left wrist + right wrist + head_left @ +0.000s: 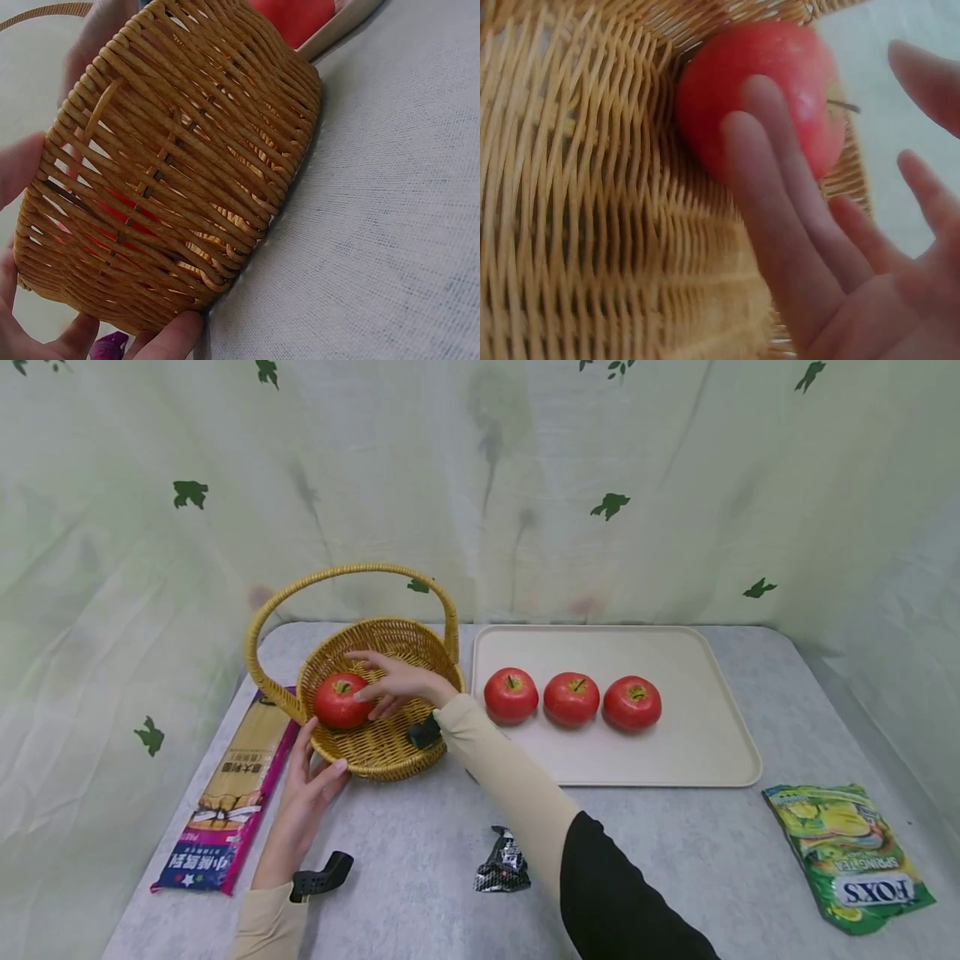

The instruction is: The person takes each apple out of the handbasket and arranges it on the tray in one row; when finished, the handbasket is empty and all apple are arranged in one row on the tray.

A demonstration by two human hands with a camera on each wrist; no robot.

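A red apple (337, 703) lies in the left part of a yellow wicker basket (390, 760) with a tall arched handle. My left hand (300, 802) holds the basket at its near left side; in the left wrist view, thumb and fingers spread around the woven wall (172, 150). Over the inside of the basket reaches my right hand (405, 681), its fingers loosely spread. In the right wrist view two long fingertips (742, 142) overlap the apple (705, 90), while the other digits stand apart from it.
Right of the basket, a cream tray (600, 647) bears three red apples (572, 699) in a row. A pasta packet (225, 793) lies at the left, a small black-and-silver wrapper (502, 864) near the front, and a green FOXS bag (847, 856) at the right. A pale curtain closes off the back.
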